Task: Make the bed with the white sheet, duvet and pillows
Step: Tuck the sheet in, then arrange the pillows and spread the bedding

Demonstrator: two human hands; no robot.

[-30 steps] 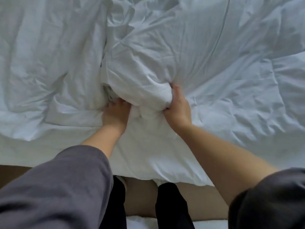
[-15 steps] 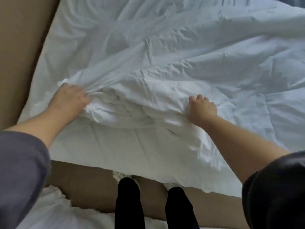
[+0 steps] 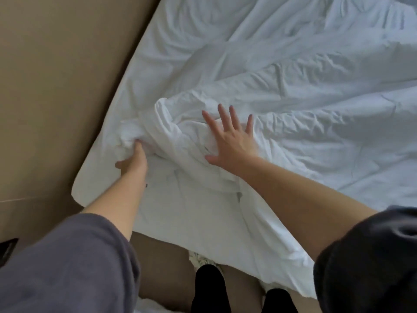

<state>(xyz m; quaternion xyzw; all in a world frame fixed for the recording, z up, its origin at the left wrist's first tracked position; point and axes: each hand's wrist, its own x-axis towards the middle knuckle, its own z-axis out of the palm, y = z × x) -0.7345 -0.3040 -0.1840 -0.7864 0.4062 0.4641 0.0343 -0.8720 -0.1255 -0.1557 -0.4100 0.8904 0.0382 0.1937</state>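
White duvet (image 3: 293, 123) lies rumpled. Left hand (image 3: 133, 161) grips a bunched fold of it, fingers buried. Right hand (image 3: 232, 141) presses it flat, fingers spread straight.

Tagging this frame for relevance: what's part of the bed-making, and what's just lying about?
Job:
duvet, bunched up
sheet underneath
left hand, gripping the duvet
right hand, flat on the duvet

Lying about:
floor
dark object at the left edge, too cropped to identify
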